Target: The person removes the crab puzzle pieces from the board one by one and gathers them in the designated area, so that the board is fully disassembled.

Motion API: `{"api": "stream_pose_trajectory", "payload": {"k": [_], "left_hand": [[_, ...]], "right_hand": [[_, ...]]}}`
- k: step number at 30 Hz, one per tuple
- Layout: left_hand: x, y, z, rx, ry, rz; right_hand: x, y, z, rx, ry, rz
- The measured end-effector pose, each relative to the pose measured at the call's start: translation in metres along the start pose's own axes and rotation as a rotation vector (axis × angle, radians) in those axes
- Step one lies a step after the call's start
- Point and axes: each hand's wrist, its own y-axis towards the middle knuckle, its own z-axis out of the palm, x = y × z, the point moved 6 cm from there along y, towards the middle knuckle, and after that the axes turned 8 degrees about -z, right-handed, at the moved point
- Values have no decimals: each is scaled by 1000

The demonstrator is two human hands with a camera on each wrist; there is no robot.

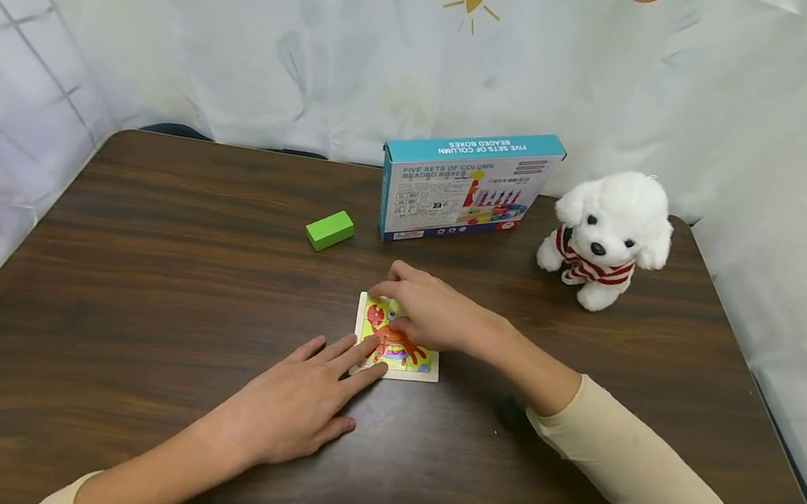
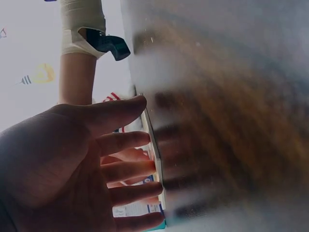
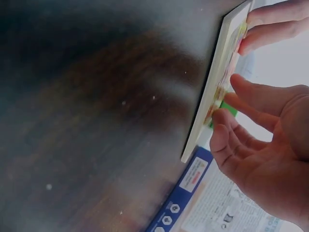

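Dark wooden table [image 1: 144, 271]: near its middle lies a small puzzle board [image 1: 427, 370]. Left hand [image 1: 294, 407] presses its near-left corner with flat fingers; right hand [image 1: 427, 309] rests on top, fingers relaxed, gripping nothing.

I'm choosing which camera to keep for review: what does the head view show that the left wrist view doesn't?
Only the head view shows the green block, the plush dog and the puzzle board's crab picture. Only the left wrist view shows the board's thin edge from table level. Both show the left hand with straight fingers at the board, and the teal box.
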Motion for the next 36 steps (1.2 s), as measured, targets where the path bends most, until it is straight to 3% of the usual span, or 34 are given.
{"api": "stream_pose_trajectory", "payload": {"k": [20, 36], "left_hand": [[2, 0, 2, 17, -14, -7], [0, -1, 1, 11, -13, -13]], "right_hand": [[-1, 5, 2, -10, 19, -2], [2, 2, -5, -98, 37, 5]]}}
